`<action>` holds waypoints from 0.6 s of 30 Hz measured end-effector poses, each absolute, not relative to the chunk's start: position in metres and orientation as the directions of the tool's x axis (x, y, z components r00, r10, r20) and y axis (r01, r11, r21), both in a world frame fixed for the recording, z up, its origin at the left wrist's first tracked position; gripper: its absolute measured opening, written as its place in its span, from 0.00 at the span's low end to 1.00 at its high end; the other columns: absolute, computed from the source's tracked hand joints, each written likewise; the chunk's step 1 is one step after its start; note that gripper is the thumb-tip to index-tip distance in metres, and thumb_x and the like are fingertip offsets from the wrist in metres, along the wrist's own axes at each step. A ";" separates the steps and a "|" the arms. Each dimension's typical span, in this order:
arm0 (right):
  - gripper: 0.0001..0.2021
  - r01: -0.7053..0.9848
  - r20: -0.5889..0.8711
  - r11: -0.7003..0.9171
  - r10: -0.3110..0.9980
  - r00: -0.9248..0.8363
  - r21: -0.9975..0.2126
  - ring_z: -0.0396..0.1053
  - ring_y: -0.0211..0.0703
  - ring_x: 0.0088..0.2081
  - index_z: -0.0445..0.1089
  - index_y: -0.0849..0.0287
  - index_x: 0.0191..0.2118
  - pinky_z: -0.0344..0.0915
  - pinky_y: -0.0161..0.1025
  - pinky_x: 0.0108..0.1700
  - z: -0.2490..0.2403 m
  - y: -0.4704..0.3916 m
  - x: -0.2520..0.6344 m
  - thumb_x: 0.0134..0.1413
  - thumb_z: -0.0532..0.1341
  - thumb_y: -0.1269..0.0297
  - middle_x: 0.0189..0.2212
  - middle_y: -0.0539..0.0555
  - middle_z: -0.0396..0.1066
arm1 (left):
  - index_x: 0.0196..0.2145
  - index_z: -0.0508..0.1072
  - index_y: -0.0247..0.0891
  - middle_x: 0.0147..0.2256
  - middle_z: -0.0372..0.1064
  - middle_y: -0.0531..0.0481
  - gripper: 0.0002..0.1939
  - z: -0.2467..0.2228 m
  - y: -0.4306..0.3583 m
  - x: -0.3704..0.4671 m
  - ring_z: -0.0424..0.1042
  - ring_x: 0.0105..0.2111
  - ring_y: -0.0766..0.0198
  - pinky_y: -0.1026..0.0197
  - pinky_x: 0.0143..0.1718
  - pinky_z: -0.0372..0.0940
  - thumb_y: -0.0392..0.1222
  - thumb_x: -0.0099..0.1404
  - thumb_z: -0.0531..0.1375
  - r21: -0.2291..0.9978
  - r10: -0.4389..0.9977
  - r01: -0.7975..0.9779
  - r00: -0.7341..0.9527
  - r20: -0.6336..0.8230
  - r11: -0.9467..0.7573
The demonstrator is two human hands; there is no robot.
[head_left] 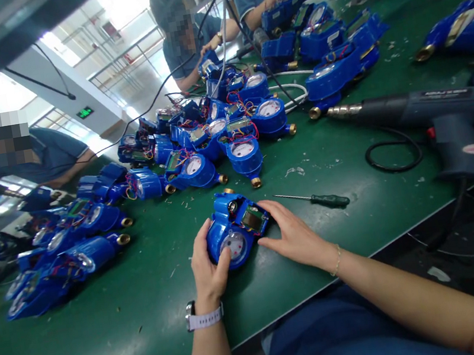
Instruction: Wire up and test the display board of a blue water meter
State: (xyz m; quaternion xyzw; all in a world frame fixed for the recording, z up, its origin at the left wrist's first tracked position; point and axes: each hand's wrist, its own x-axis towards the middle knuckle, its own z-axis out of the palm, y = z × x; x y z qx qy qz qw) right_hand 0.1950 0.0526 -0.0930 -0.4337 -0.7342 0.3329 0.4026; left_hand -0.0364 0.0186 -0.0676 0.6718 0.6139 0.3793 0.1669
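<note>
A blue water meter [222, 231] with a round white dial and an opened electronics box rests on the green table in front of me. My left hand [209, 269] grips its left side, the thumb over the edge of the dial. At the box on the meter's right side is my right hand [288, 232], thumb and fingers apart, the fingertips close against the casing. Inside the box a green circuit board and thin wires show. Part of the meter's left edge is hidden behind my left fingers.
A screwdriver [330, 200] lies right of my right hand, with a heat gun [415, 110] and its cable beyond. Several blue meters [245, 155] crowd the green table [123, 339] ahead and to the left. Other people sit across it.
</note>
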 end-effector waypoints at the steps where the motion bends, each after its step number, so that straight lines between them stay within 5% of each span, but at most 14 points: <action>1: 0.37 0.393 0.310 0.411 0.904 -0.295 -0.823 0.57 0.56 0.63 0.53 0.58 0.65 0.58 0.57 0.64 -0.093 0.054 0.193 0.51 0.68 0.67 0.62 0.63 0.57 | 0.63 0.60 0.39 0.60 0.63 0.37 0.35 -0.066 0.019 -0.037 0.65 0.58 0.43 0.42 0.59 0.60 0.58 0.63 0.58 0.712 0.956 0.681 -0.057 0.286 -0.173; 18: 0.32 0.358 0.529 0.574 0.819 -0.223 -0.737 0.65 0.52 0.58 0.59 0.61 0.63 0.65 0.52 0.60 -0.076 0.059 0.184 0.52 0.66 0.65 0.57 0.62 0.66 | 0.59 0.66 0.37 0.53 0.70 0.40 0.30 -0.055 0.018 -0.034 0.71 0.51 0.47 0.48 0.54 0.64 0.57 0.65 0.57 0.888 0.982 0.446 -0.090 0.168 -0.112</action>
